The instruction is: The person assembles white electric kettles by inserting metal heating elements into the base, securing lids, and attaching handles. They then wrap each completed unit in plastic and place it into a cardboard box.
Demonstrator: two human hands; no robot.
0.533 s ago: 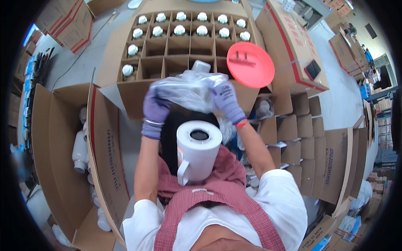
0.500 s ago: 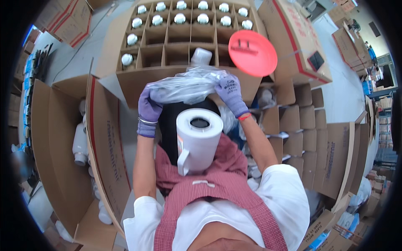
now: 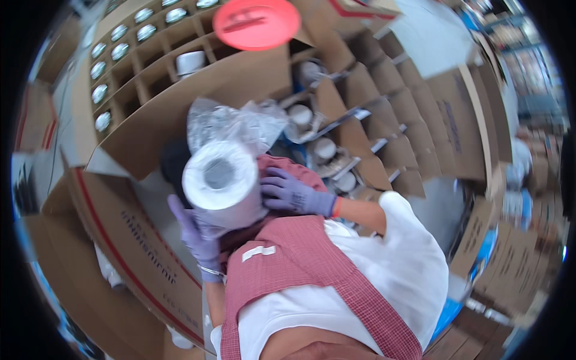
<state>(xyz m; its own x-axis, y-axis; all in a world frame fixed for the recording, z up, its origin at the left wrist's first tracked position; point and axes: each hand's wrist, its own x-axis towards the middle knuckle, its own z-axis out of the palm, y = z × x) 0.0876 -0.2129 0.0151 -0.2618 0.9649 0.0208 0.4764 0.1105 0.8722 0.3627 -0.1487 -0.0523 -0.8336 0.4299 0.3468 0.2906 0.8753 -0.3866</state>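
A white jug point(image 3: 219, 203) rests at my lap, with a clear plastic bag point(image 3: 237, 127) drawn over its round top and down its side. The bag's crumpled far part sticks out beyond the jug. On the near left side, my left hand point(image 3: 197, 237), in a purple glove, is open with its fingers stretched along the jug. My right hand point(image 3: 295, 195), gloved alike, lies at the jug's right side, its bent fingers closed on the bag there. The jug's handle is hidden.
A divided carton point(image 3: 156, 78) with silver-capped bottles stands far left, a red round lid point(image 3: 257, 24) on its edge. Right of me is an opened carton point(image 3: 354, 120) with dividers and bagged white-topped items. Another carton point(image 3: 138, 240) stands left.
The bag, earlier stretched between both hands beyond the jug, now covers the jug. Both hands have come back to its sides. The view has turned toward the right.
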